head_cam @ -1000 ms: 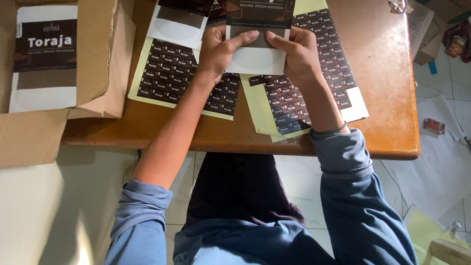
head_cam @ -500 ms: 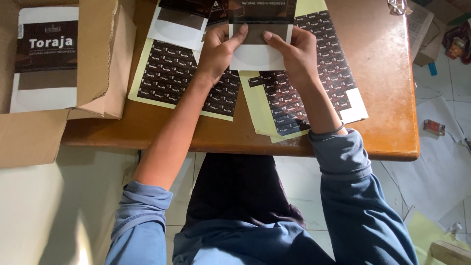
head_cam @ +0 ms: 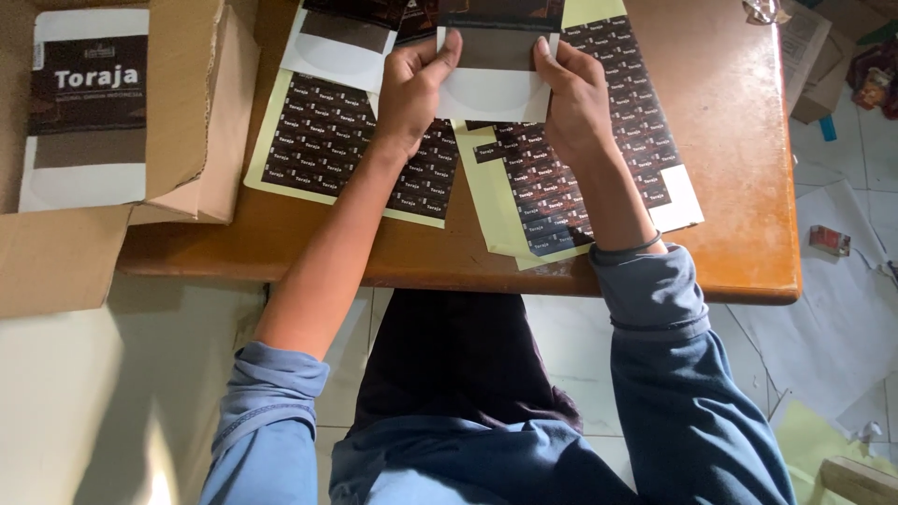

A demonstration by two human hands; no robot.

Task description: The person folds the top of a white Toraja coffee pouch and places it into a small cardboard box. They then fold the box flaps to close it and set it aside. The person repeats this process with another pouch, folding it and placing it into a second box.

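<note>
My left hand (head_cam: 412,89) and my right hand (head_cam: 572,98) both grip a white and dark brown pouch (head_cam: 494,79), one on each side edge, thumbs on its front. The pouch is held just above the wooden table (head_cam: 739,187), its top cut off by the picture edge. Under my hands lie two yellow-backed sheets of small dark labels: one sheet (head_cam: 327,150) to the left, another (head_cam: 552,196) below my right wrist, reaching the table's near edge. A second pouch (head_cam: 341,42) lies flat at the far left of the sheets.
An open cardboard box (head_cam: 187,122) at the left holds a stack of the same white and brown pouches (head_cam: 86,108). Loose papers (head_cam: 832,318) and small scraps litter the tiled floor to the right. My lap sits under the table's near edge.
Both hands have moved the pouch a little farther from me, toward the top of the view. The label sheets and the box have stayed put.
</note>
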